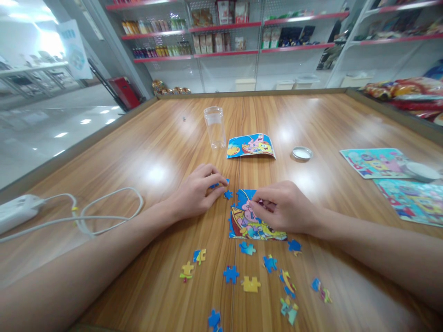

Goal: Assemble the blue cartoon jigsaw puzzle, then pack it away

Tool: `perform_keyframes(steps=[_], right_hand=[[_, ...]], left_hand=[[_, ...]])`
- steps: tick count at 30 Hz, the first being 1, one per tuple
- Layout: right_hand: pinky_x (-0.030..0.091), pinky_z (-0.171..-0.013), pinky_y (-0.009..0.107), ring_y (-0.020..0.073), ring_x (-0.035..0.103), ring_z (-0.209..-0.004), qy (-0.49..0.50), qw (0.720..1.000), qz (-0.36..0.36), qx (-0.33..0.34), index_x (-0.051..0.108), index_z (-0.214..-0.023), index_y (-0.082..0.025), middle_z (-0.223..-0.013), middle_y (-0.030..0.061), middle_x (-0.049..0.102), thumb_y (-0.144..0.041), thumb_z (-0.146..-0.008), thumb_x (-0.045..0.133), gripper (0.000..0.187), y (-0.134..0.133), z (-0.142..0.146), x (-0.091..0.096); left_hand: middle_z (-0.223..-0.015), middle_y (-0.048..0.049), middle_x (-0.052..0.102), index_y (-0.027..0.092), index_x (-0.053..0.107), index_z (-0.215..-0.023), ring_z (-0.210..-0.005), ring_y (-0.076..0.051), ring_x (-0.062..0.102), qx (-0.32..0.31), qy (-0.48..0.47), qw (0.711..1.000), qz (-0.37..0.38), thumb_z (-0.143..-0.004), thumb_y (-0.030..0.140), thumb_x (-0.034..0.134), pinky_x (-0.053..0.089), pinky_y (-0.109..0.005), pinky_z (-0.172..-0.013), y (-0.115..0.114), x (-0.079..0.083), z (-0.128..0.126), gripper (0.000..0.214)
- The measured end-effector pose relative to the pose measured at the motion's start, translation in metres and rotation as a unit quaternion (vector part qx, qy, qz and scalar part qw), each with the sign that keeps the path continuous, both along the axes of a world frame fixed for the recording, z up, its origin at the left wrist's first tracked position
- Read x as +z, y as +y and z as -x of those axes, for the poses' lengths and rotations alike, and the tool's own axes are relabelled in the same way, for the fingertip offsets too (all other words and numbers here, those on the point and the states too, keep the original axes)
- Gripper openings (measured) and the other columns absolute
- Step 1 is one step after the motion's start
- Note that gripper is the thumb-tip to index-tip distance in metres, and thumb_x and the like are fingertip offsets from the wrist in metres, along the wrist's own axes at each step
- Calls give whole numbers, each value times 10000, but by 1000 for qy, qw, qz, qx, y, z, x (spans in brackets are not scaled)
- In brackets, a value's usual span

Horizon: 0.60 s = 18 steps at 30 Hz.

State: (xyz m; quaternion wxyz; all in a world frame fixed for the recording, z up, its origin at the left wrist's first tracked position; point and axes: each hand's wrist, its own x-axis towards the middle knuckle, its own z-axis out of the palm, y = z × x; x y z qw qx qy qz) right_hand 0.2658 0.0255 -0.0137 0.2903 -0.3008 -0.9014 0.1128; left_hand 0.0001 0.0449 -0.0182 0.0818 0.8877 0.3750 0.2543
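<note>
A partly assembled jigsaw puzzle (pixel 238 226) with cartoon figures lies on the wooden table. My right hand (pixel 289 207) rests over its upper right part, thumb and forefinger pinched together; what is between them is hidden. To the left, my left hand (pixel 200 191) has its thumb and fingers closed around a blue puzzle piece (pixel 214 186), partly covered by the fingers. Just below these fingertips lies another blue piece (pixel 228 195). Several loose pieces are scattered nearer me, among them a blue one (pixel 231 274) and a yellow one (pixel 251 284).
A picture card (pixel 251 146) stands slightly bent behind the puzzle, beside a clear plastic cup (pixel 215 129). Right of it lies a round lid (pixel 302 153). Two more pictures (pixel 377 163) lie at the right. A white cable (pixel 100 218) and power strip (pixel 20 212) occupy the left.
</note>
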Motion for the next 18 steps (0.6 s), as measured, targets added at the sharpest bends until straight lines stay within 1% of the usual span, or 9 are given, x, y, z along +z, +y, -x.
perform_keyframes(steps=[2,5,9,15,18], right_hand=[[270,-510,238,65,421,-465,3,1000,-1,0,549,-620,-163,-501,-58,440,-219,-842,604,236,0,0,0],[272,-508,236,65,429,-463,5,1000,2,1,560,-627,-162,-498,-61,435,-223,-840,609,227,0,-1,0],[278,-511,235,66,436,-464,8,1000,6,3,593,-656,-161,-503,-60,451,-220,-839,608,193,0,-1,0],[274,-512,235,64,420,-464,6,1000,-1,2,547,-620,-165,-500,-62,432,-228,-844,610,241,1,0,-1],[276,-513,232,63,433,-466,6,1000,0,1,574,-637,-157,-505,-58,443,-229,-846,611,225,1,0,-1]], left_hand=[[-982,-69,597,187,687,-962,-954,-215,561,6,13,1000,7,-937,349,632,483,-387,-867,-1,1,-1,174],[-958,-61,595,187,683,-937,-939,-215,554,14,25,999,15,-920,393,659,483,-380,-848,-3,0,-4,207],[-950,-52,605,189,668,-939,-934,-209,554,20,17,999,20,-934,368,651,476,-372,-842,-3,-3,-7,181],[-935,-41,618,173,641,-911,-921,-197,567,20,-6,999,46,-946,289,637,467,-364,-832,-3,-8,-12,121],[-934,-40,623,171,624,-923,-915,-198,568,31,-12,999,37,-947,269,629,467,-363,-824,-3,-8,-12,101]])
